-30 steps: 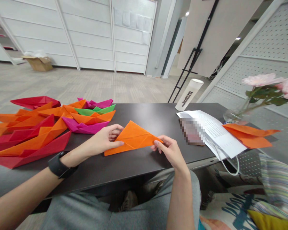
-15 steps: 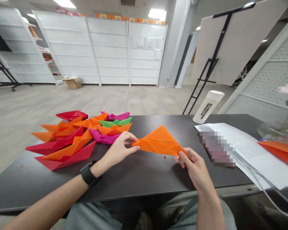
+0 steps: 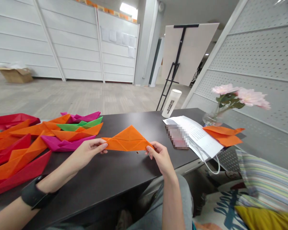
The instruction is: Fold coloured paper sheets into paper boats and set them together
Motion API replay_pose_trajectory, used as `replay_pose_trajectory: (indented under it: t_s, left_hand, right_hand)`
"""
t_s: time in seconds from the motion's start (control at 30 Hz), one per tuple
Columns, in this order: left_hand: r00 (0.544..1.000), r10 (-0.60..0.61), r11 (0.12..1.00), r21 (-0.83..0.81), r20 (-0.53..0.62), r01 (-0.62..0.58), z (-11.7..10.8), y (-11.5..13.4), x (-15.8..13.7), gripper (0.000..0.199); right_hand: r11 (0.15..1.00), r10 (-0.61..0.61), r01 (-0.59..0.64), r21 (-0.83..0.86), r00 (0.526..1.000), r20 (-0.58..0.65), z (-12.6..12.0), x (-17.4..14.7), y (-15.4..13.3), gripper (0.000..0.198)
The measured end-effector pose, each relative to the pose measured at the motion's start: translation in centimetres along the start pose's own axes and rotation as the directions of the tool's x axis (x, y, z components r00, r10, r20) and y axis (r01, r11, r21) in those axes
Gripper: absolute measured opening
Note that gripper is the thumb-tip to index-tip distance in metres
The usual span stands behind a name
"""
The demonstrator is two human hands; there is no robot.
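Between my two hands an orange folded paper [image 3: 128, 140] is stretched out just above the dark table [image 3: 105, 179], its peak pointing away from me. My left hand [image 3: 92, 148] pinches its left corner between thumb and fingers. The right corner is gripped the same way by my right hand [image 3: 159, 153]. Left of my left hand sit several folded paper boats in rows, among them a magenta boat [image 3: 67, 143], a green boat [image 3: 80, 124], an orange boat [image 3: 78, 133] and a red boat [image 3: 16, 174].
A white cylinder [image 3: 171, 103] stands at the far edge. Printed sheets [image 3: 194, 134], a blurred-out flat object [image 3: 177, 136], a white cable [image 3: 214, 169], another orange folded paper [image 3: 224, 135] and a flower vase [image 3: 212, 118] lie or stand to the right. Cushions [image 3: 271, 182] are at lower right.
My view has swung to the right, bringing the vase and cushions into sight. Both hands still hold the orange paper by its corners, which looks about the same shape.
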State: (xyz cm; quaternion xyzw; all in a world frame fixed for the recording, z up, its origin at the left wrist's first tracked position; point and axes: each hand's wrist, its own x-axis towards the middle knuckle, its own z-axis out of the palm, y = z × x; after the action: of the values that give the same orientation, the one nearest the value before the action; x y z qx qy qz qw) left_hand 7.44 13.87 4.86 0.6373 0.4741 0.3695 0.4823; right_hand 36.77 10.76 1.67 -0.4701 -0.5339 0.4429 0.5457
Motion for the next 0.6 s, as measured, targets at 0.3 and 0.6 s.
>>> replay_pose_trajectory:
  t_s: [0.3,0.6]
  left_hand:
    - [0.994,-0.069,0.988,-0.141,-0.089,0.056,0.37,0.65,-0.22,0.060]
    - [0.990,-0.017,0.985,-0.171,-0.143,-0.008,0.30,0.39,-0.16,0.037]
  right_hand:
    - [1.000,0.004,-0.004,0.026,1.000,-0.001,0.14,0.07,0.04,0.027]
    - [0.998,0.026,-0.029,0.059,0.998,0.050,0.08,0.09,0.06,0.025]
